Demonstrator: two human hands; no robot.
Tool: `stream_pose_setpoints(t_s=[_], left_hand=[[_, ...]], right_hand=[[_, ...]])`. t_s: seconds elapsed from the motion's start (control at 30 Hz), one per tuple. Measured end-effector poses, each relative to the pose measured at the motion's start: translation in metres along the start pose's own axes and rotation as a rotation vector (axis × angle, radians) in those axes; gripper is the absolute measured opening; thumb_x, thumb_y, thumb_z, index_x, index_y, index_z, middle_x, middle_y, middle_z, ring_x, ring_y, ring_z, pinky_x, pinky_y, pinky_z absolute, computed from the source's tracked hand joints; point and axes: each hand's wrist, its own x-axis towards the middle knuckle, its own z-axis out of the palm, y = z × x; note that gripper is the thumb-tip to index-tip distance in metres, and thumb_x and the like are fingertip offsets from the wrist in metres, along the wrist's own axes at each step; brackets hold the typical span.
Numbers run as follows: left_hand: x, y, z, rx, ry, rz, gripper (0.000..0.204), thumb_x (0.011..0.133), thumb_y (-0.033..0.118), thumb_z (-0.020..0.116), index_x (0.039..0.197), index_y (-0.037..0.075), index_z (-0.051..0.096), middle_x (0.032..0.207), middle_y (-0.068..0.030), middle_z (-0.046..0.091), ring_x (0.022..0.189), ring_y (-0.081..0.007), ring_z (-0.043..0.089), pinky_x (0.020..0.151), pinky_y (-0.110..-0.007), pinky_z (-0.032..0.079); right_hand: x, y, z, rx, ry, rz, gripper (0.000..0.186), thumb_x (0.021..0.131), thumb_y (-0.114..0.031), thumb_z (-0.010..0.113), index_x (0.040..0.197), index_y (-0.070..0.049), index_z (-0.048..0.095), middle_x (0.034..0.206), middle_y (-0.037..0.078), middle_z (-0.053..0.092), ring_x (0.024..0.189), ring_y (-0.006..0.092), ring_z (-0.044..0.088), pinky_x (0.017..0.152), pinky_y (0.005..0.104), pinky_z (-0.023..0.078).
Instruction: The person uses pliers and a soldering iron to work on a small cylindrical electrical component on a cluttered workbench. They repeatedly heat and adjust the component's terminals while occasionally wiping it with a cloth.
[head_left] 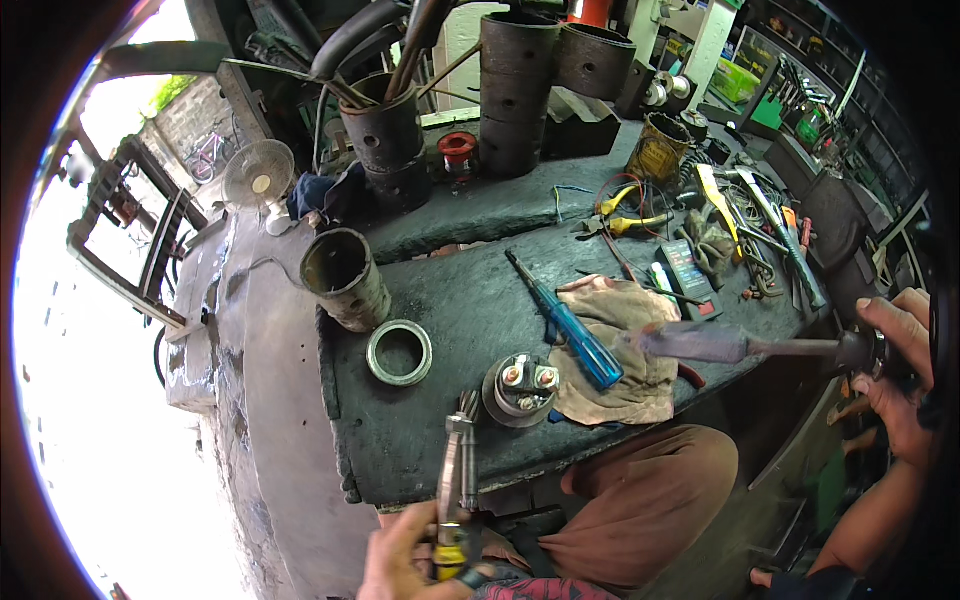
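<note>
Near the front edge of the dark workbench (450, 300), my left hand (405, 560) is closed around yellow-handled pliers (452, 470). A small grooved metal shaft (468, 404) stands at their jaws; whether they grip it I cannot tell. Just right of it sits a round metal part with copper-coloured terminals (520, 390), like a starter solenoid. At the far right, my right hand (905, 365) grips a long rod-shaped tool (795, 347), its thick greyish end blurred and pointing left over a stained cloth (620, 390). A blue-handled screwdriver (570, 325) lies across the cloth.
A metal ring (428, 355) and an open cylinder (365, 300) occupy the left side. Tall dark cylinders (515, 100) stand at the back. Yellow-handled pliers (640, 222), a dark meter-like box (690, 280) and several hand tools crowd the right. My knee (660, 490) is below the front edge.
</note>
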Motion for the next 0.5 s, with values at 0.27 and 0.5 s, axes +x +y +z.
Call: stream_pose_setpoints(t_s=[0.27,0.5], left_hand=[[0.024,0.033,-0.028,0.549,0.312,-0.008,0.072,0.068,0.026,0.091,0.129,0.001,0.063,0.079,-0.0033,0.068,0.077,-0.0122,0.067,0.075,-0.028,0.054],[0.042,0.037,-0.026,0.720,0.331,0.109,0.065,0.068,0.015,0.087,0.126,-0.002,0.063,0.087,-0.0063,0.071,0.081,-0.0148,0.069,0.081,-0.031,0.057]], right_hand=[[-0.026,0.040,0.047,0.151,-0.016,0.217,0.054,0.086,-0.010,0.082,0.136,0.005,0.067,0.134,0.019,0.064,0.129,0.0294,0.061,0.112,0.0384,0.046],[-0.025,0.055,0.088,0.131,0.209,0.128,0.049,0.081,-0.012,0.087,0.122,0.008,0.071,0.118,0.018,0.073,0.116,0.0314,0.067,0.103,0.0393,0.051]])
